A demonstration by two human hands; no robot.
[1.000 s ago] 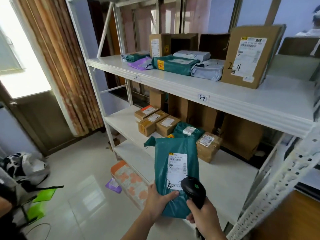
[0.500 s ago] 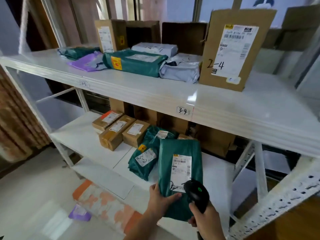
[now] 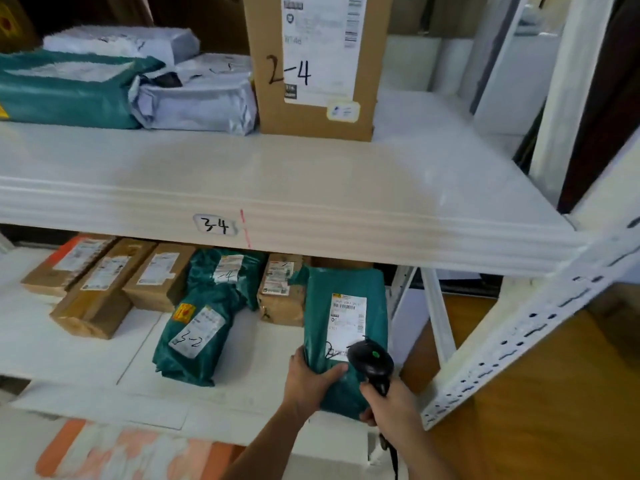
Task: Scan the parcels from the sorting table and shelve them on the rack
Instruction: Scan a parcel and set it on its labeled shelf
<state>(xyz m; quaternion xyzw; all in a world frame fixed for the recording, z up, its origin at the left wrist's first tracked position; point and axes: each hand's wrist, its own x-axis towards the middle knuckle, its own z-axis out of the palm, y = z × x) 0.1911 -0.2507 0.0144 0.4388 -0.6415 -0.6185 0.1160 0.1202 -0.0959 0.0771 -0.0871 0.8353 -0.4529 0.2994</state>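
My left hand (image 3: 310, 382) grips the lower left edge of a green plastic mailer parcel (image 3: 346, 306) with a white label, held upright over the right end of the lower shelf (image 3: 86, 358). My right hand (image 3: 391, 403) holds a black barcode scanner (image 3: 370, 363) in front of the label's lower part. The white rack's upper shelf (image 3: 277, 181) carries a tag reading 3-4.
On the lower shelf lie brown boxes (image 3: 100, 289), green mailers (image 3: 197, 327) marked 3-2 and another small box (image 3: 280, 292). Above stand a tall cardboard box (image 3: 311, 64) marked 2-4, grey bags (image 3: 197, 98) and a green bag (image 3: 65, 88). A perforated rack post (image 3: 519, 341) slants at right.
I have stepped closer to the rack; the view has dropped toward the lower shelf. The parcel and scanner have moved forward and right, over the lower shelf's right end.
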